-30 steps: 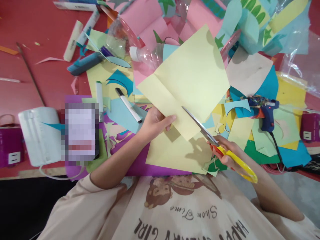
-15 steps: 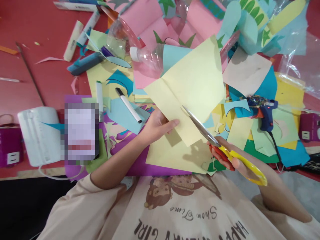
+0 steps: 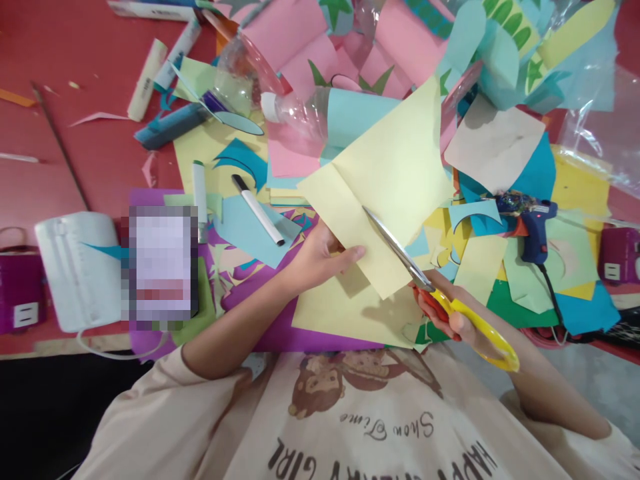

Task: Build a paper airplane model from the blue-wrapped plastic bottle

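Note:
My left hand (image 3: 320,257) pinches the lower left edge of a pale yellow sheet of paper (image 3: 395,173), held up above the table with a fold line across it. My right hand (image 3: 450,313) grips yellow-handled scissors (image 3: 440,293). Their steel blades reach up and left into the sheet's lower edge, close to my left thumb. A second pale yellow sheet (image 3: 345,310) lies flat beneath, on a purple sheet (image 3: 280,327).
Cut coloured paper covers the red table (image 3: 75,133). A black-capped white marker (image 3: 257,210), other markers (image 3: 145,80), a clear plastic bottle (image 3: 295,113), a blue glue gun (image 3: 533,227) with its cord, a white device (image 3: 75,267) and purple boxes (image 3: 20,293) lie around.
The yellow sheet has turned and shifted right and down in my left hand. The scissors have stayed at its lower edge, with the handles swinging slightly.

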